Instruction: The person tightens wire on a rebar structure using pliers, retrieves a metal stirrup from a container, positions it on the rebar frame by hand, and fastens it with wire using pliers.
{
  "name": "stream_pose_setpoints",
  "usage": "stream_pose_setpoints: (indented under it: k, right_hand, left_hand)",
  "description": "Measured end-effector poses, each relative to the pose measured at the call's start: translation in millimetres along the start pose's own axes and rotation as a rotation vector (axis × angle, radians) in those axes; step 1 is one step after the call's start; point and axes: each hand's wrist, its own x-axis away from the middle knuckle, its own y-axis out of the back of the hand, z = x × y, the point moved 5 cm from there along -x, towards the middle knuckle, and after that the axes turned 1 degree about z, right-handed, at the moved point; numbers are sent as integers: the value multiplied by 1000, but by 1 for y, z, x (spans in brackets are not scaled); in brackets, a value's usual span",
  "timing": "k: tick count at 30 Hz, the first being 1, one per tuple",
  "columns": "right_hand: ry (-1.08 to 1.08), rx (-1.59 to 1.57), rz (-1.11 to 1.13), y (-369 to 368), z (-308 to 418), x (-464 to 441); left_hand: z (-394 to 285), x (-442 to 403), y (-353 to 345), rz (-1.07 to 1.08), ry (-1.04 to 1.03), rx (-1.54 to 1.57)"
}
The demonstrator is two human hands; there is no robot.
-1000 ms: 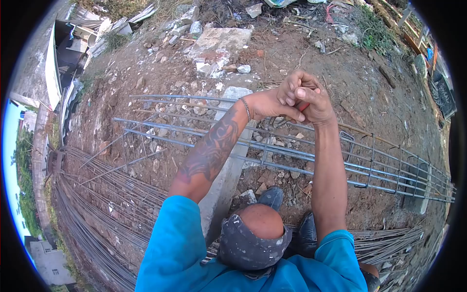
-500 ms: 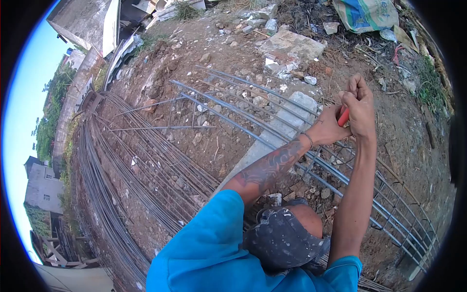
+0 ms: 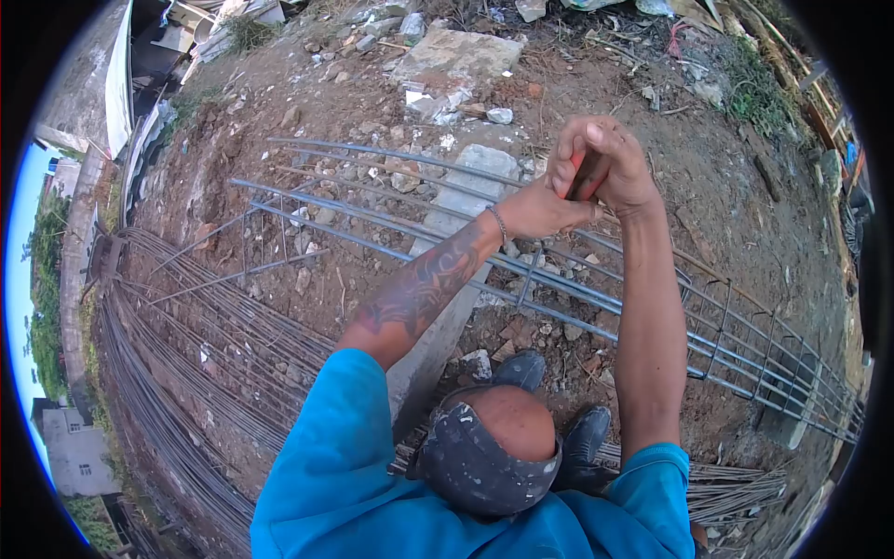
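Observation:
Both my hands are raised together above the rebar cage (image 3: 559, 281). My right hand (image 3: 619, 168) is curled around a red-handled tool (image 3: 586, 166). Two red edges with a dark gap between them show, and its working end is hidden. My left hand (image 3: 549, 210) presses against the lower end of the tool, just under the right hand, its fingers closed and partly hidden. Long steel bars of the cage run beneath both wrists, with square stirrups tied along the right part.
A concrete block (image 3: 470, 186) lies under the bars. Bundled loose rebar (image 3: 177, 391) spreads along the left. A flat stone slab (image 3: 456, 54) and rubble lie farther off. Close below me are a dark paint-specked cap (image 3: 489, 466) and boots (image 3: 587, 436).
The view has turned, so the scene sits further left and more of the cage shows. My right fingers, pinched above the tool before, are now wrapped around it beside my left hand.

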Motion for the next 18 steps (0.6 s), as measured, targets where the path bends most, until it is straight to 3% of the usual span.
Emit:
stream_pose_setpoints:
  k: [1,2,3,5,6,7,9,10,11,13,14,15,16,18]
  right_hand:
    - [-81,214,-333,7,-3,2]
    - [-150,434,-667,13,-1,7]
    - [-145,441,-673,-2,-4,5]
    - [406,354,-988,-28,7,23]
    - [402,359,-997,-23,8,26]
    - [260,397,-957,-19,4,27]
    - [14,458,-867,0,2,24]
    - [0,235,-565,18,-4,17]
    - [1,226,-566,37,-8,10]
    - [-40,37,-146,31,-8,-13]
    - [-115,167,-395,34,-5,-9]
    - [-109,172,-392,23,-12,-12]
    - [85,479,-642,21,-6,-11]
    - [282,851,-848,4,5,-1]
  left_hand:
    - [0,0,-3,-390,-121,-142]
    - [-6,2,-5,-576,-200,-211]
    - [-12,6,-8,-769,-262,-289]
    - [-16,17,-14,-1130,-175,-346]
    - [-14,19,-14,-1145,-243,-227]
    - [-13,20,-15,-1157,-313,-108]
    - [-32,24,-11,-862,-117,-529]
    - [-41,27,4,-662,244,-556]
    - [-40,23,13,-660,252,-560]
    - [-33,5,16,-365,101,218]
    - [-14,-3,28,-307,184,209]
    - [-12,-3,21,-306,178,203]
    - [-27,0,21,-579,-49,-252]
    - [-42,1,10,-790,-382,-854]
